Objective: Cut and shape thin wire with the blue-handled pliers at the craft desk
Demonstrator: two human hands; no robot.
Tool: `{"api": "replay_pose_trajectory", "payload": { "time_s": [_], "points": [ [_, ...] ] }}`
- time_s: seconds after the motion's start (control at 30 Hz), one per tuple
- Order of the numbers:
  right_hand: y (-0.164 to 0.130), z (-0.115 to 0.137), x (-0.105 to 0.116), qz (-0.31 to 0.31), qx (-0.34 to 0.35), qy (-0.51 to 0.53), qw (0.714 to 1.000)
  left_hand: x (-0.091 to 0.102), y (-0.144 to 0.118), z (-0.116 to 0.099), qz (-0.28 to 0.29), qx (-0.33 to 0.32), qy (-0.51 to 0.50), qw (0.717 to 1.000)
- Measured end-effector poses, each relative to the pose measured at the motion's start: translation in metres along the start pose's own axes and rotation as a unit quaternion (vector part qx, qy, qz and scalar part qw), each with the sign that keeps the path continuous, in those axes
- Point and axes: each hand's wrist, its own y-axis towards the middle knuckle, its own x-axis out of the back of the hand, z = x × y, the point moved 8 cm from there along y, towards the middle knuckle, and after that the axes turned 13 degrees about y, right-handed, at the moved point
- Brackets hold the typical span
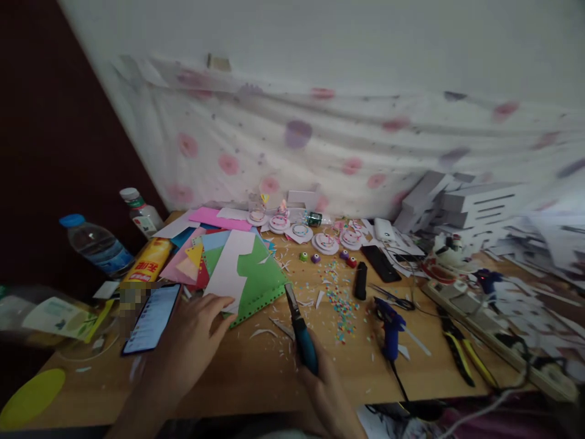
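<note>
Left hand (194, 335): fingers spread flat, tips on the white paper (231, 268) at the near edge of the coloured sheets (256, 274).
Right hand (326, 390): wrapped tight round the knife (299, 329) — blue handle, blade pointing away toward the sheets.
Phone (150, 317): lit, just left of the left hand.
Glue gun (388, 320): blue, on the table (256, 372), right of the knife.
Confetti (340, 302): scattered between knife and glue gun.
Bottle (98, 244): far left — lying tilted.
</note>
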Motion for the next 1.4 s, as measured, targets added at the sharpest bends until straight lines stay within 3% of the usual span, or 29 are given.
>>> {"api": "replay_pose_trajectory", "payload": {
  "time_s": [0.07,0.23,0.43,0.63,0.77,0.87,0.97,1.07,1.13,1.23,1.4],
  "points": [
    [-0.004,0.008,0.001,0.000,-0.002,0.000,1.000,-0.003,0.004,-0.013,-0.053,-0.027,-0.022,0.998],
    [-0.017,0.022,0.005,-0.001,-0.006,0.014,1.000,0.013,0.010,-0.048,-0.208,-0.098,-0.013,0.973],
    [-0.026,0.008,0.021,-0.044,-0.022,0.057,0.997,0.024,0.008,-0.063,-0.313,-0.168,-0.017,0.935],
    [-0.033,0.002,0.029,-0.072,-0.054,0.051,0.995,0.032,0.003,-0.079,-0.375,-0.255,0.013,0.891],
    [-0.039,0.014,0.027,-0.073,-0.043,0.050,0.995,0.030,0.005,-0.087,-0.373,-0.274,0.008,0.886],
    [-0.043,0.019,0.029,-0.097,-0.018,0.048,0.994,0.026,0.008,-0.090,-0.360,-0.278,-0.055,0.889],
    [-0.050,0.022,0.035,-0.110,0.030,0.026,0.993,0.017,0.019,-0.088,-0.281,-0.250,-0.147,0.915],
    [-0.058,0.029,0.042,-0.091,0.067,-0.015,0.994,-0.003,0.032,-0.083,-0.127,-0.190,-0.250,0.941],
    [-0.064,0.038,0.048,-0.080,0.082,-0.044,0.992,-0.020,0.036,-0.078,-0.014,-0.130,-0.315,0.940],
    [-0.071,0.057,0.054,-0.050,0.125,-0.081,0.988,-0.045,0.034,-0.077,0.152,-0.051,-0.385,0.909],
    [-0.076,0.066,0.063,-0.012,0.150,-0.126,0.981,-0.066,0.021,-0.088,0.324,0.001,-0.422,0.847]
  ]
}}
